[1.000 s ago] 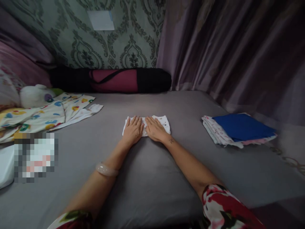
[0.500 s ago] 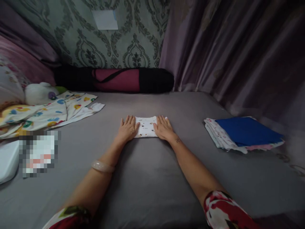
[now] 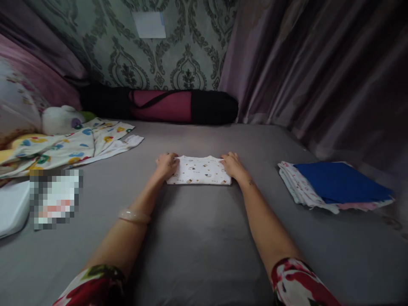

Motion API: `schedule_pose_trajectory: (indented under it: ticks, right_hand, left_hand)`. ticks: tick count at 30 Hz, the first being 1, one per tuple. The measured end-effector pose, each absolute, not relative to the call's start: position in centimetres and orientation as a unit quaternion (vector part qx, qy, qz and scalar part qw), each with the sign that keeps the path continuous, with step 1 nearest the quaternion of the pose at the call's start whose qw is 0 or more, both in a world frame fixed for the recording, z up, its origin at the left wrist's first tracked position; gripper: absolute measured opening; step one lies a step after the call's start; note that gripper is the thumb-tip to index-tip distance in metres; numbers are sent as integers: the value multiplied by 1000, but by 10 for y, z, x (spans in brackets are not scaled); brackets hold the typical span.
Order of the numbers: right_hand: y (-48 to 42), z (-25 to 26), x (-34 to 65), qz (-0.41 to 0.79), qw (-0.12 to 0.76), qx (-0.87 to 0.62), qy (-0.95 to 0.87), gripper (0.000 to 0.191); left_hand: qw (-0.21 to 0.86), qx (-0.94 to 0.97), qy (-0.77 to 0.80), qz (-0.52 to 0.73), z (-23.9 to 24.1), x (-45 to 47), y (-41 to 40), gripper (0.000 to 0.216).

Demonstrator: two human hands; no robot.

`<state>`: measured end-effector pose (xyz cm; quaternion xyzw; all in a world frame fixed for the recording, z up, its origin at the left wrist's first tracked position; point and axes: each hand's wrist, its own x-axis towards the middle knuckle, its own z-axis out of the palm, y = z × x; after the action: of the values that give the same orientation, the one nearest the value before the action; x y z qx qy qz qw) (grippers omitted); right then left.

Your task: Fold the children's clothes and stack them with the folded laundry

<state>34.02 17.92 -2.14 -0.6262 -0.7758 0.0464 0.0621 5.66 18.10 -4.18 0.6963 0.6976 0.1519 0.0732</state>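
Observation:
A small white folded garment (image 3: 199, 171) with tiny printed figures lies flat on the grey bed sheet (image 3: 197, 238) in front of me. My left hand (image 3: 166, 163) is at its left end, fingers curled onto the edge. My right hand (image 3: 233, 165) is at its right end, fingers bent over the upper right corner. Both hands touch the cloth, one at each end. A pale bangle (image 3: 134, 216) sits on my left wrist.
A stack of folded cloths with a blue one on top (image 3: 334, 185) lies to the right. A colourful printed blanket (image 3: 63, 146) and a white plush toy (image 3: 60, 120) lie at the left. A black and maroon roll bag (image 3: 165, 105) rests against the wall; curtains (image 3: 318, 76) hang on the right.
My hands have slid apart from the middle of the folded garment to its left and right ends, uncovering it. The fingers went from flat to curled on the edges.

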Motion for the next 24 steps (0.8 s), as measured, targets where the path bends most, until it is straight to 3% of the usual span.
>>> schedule_pose_trajectory:
  ticks: [5,10,16,19,22,24]
  right_hand:
    - [183,-18,341,76,86,-628,-770,29]
    - [181,4,351,192,166,-607,-753,22]
    - [171,35,373,369,319,-507,-711,18]
    - [171,41,372,337,383,-503,-698,19]
    - [175,41,366,194,452,-517,-700,15]
    - [177,38,363,106,442,-533,-714,15]
  left_hand:
    - [134,664,705,212,-36,53,183,28]
    - [363,603,616,354,-10,50,172,21]
    - [474,590,499,423,30,35,163,38]
    - [387,595,508,487,35,40,163,32]
    - [177,614,521,566,33,50,165,22]
    - [50,636,530,559,31,53,165,17]
